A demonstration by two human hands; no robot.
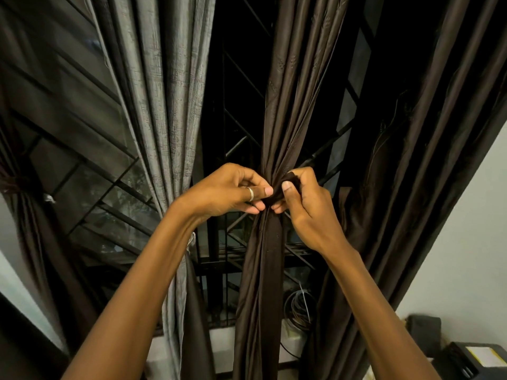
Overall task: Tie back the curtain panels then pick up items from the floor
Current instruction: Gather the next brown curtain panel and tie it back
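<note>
Nearest, two bare forearms reach up and forward to the work. The left hand, wearing a silver ring, pinches a fold of dark fabric between thumb and fingers; the right hand is curled closed, thumb pressing a dark brown fabric tie strip against the bunch. Both meet at the waist of the gathered dark brown satin curtain panel, in front of the black metal window grille. This looks like the tying step, with the knot unfinished; next the strip's ends likely need drawing snug. The grey textured curtain panel hangs just left.
</note>
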